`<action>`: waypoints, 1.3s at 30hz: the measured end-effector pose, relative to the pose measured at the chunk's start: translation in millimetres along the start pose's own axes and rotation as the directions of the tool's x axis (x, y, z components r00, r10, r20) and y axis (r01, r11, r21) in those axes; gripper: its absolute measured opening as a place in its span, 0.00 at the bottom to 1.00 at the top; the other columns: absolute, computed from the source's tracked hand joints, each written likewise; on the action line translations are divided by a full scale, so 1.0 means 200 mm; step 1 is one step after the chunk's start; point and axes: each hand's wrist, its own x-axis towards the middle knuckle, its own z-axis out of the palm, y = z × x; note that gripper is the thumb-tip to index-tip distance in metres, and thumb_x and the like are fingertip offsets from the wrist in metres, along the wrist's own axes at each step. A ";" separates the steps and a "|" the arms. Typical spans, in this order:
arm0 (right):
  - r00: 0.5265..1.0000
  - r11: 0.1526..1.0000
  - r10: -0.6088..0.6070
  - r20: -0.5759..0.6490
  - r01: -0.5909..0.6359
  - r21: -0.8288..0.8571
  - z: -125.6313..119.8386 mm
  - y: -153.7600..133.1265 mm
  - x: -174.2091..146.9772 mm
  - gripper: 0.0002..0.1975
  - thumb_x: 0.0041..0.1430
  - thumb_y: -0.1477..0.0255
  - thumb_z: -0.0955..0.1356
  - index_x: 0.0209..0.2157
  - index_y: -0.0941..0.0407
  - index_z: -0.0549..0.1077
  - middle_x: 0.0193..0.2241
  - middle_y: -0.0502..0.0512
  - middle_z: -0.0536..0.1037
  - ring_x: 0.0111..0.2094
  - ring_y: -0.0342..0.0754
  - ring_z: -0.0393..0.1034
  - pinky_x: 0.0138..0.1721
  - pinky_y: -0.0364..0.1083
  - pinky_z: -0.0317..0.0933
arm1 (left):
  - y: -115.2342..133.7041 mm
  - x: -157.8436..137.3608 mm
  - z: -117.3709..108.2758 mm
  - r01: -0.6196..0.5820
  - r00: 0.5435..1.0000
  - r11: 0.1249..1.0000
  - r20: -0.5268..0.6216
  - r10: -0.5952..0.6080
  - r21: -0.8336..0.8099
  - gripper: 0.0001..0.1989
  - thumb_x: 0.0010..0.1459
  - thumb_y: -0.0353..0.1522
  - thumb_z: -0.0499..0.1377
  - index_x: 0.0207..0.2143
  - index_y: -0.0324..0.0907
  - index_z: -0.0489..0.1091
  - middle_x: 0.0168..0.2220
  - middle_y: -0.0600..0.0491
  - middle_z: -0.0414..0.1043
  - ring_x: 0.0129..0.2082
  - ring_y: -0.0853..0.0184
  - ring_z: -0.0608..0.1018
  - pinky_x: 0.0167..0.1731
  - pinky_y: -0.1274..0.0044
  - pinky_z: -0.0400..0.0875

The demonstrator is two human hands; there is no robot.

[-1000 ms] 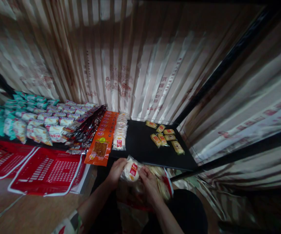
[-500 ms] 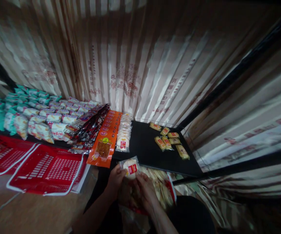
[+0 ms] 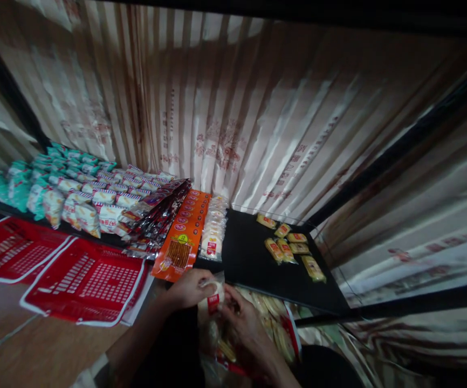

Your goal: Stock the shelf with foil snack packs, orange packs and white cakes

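My left hand (image 3: 191, 290) is closed on the left side of a small clear-wrapped snack packet (image 3: 213, 303) with a red label. Gripping the same packet from the right, my right hand (image 3: 245, 318) has its fingers bent against the edge. Both hands are in front of the black shelf's near edge. Beneath them lies a red-edged container of pale wrapped snacks (image 3: 280, 331), partly hidden by my right hand and arm. A row of similar white packets (image 3: 214, 229) stands on the shelf just beyond my left hand.
The black shelf (image 3: 249, 258) also carries several yellow packets (image 3: 286, 250), an orange snack bag (image 3: 183, 237), dark red bags (image 3: 158, 218) and green-and-white bags (image 3: 39, 188). Red baskets (image 3: 96, 275) stand on the floor at left. A pleated curtain (image 3: 225, 108) hangs behind, with black frame bars (image 3: 379, 140).
My hands have turned the packet, so it now appears narrower and tilted between them. My left hand has come further over its top. The whole view has shifted slightly.
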 end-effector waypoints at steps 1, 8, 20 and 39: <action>0.999 0.994 0.007 0.036 -0.010 0.110 0.02 0.00 0.01 0.19 0.51 0.63 0.68 0.45 0.53 0.71 0.37 0.55 0.79 0.37 0.51 0.73 0.39 0.49 0.66 | -0.01 0.01 0.00 -0.006 1.000 0.998 -0.011 0.005 -0.064 0.12 0.52 0.36 0.54 0.34 0.40 0.72 0.30 0.55 0.72 0.32 0.68 0.71 0.31 0.79 0.63; 0.997 0.924 0.057 -0.058 -0.031 0.382 0.06 0.06 0.12 0.20 0.40 0.58 0.74 0.32 0.55 0.71 0.29 0.52 0.79 0.29 0.48 0.73 0.34 0.47 0.66 | -0.14 0.06 0.10 0.017 0.952 0.832 -0.247 -0.184 -0.555 0.24 0.47 0.44 0.60 0.43 0.37 0.67 0.34 0.50 0.72 0.32 0.66 0.75 0.32 0.75 0.70; 0.959 0.986 0.077 -0.272 -0.033 0.161 0.03 0.15 0.46 0.16 0.38 0.60 0.71 0.28 0.53 0.69 0.23 0.50 0.77 0.25 0.48 0.71 0.31 0.46 0.64 | -0.23 0.22 0.23 0.049 0.834 0.976 -0.529 -0.157 -0.213 0.26 0.51 0.28 0.53 0.55 0.40 0.60 0.49 0.46 0.70 0.48 0.62 0.73 0.47 0.70 0.70; 0.917 0.912 -0.078 -0.392 -0.093 -0.399 0.04 0.14 0.56 0.09 0.50 0.68 0.64 0.35 0.55 0.70 0.30 0.55 0.73 0.29 0.48 0.69 0.34 0.45 0.63 | -0.30 0.39 0.39 0.200 0.719 0.913 -0.686 0.111 0.357 0.26 0.59 0.27 0.48 0.59 0.31 0.51 0.58 0.35 0.58 0.58 0.54 0.62 0.54 0.64 0.63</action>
